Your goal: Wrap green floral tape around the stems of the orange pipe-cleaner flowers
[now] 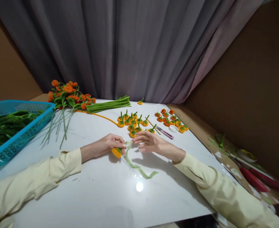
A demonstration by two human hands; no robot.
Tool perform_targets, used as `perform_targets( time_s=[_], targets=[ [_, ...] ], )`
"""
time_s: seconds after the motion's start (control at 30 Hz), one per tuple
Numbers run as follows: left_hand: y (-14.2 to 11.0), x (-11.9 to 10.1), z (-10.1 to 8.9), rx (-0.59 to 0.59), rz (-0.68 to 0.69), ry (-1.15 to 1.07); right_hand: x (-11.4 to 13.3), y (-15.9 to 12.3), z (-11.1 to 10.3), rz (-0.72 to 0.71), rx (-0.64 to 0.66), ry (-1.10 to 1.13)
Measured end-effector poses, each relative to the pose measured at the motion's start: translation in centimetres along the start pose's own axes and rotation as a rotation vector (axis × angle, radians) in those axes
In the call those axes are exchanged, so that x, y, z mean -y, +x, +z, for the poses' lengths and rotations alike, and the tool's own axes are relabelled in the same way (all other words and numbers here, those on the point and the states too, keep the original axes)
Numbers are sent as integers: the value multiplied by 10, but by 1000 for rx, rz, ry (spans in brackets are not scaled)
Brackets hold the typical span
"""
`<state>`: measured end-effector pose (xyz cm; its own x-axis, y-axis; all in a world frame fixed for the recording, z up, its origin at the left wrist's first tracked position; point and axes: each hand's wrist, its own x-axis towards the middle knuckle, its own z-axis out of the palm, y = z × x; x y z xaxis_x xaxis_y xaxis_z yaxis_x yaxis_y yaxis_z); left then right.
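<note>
My left hand (pixel 109 145) pinches a yellow chenille flower head (pixel 117 152) with a green base, its bloom tilted down and to the left. From the fingertips of that hand a pale green tape strip (pixel 139 169) trails in a loose curve onto the white tabletop. My right hand (pixel 151 142) hovers just right of the tape, fingers stretched out and apart, with nothing visible in them. Behind both hands stand several yellow flower heads (pixel 133 120) with short green stems; my right hand partly covers the nearest ones.
A blue basket (pixel 43 115) of green leaves sits left. Orange flowers (pixel 68 89) and green stems (pixel 109 105) lie at the back. Pink-handled scissors (pixel 165 133), a white lid (pixel 174 128) and orange flower heads (pixel 166 122) are right. Red-handled pliers (pixel 253 180) lie beyond the table edge.
</note>
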<state>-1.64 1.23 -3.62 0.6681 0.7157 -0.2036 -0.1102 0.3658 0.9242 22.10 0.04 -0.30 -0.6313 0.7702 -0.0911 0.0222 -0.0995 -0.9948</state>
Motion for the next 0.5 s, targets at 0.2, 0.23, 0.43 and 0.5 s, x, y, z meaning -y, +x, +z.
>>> perform_targets(
  time_s=[0.2, 0.23, 0.43, 0.5],
  targets=[
    [0, 1, 1, -12, -14, 1, -5, 32, 10, 73, 46, 340],
    [0, 1, 1, -11, -17, 5, -5, 31, 10, 84, 41, 349],
    [0, 0, 1, -3, -15, 38, -7, 21, 6, 142, 57, 347],
    [0, 0, 1, -1, -12, 34, -7, 17, 4, 145, 42, 318]
  ],
)
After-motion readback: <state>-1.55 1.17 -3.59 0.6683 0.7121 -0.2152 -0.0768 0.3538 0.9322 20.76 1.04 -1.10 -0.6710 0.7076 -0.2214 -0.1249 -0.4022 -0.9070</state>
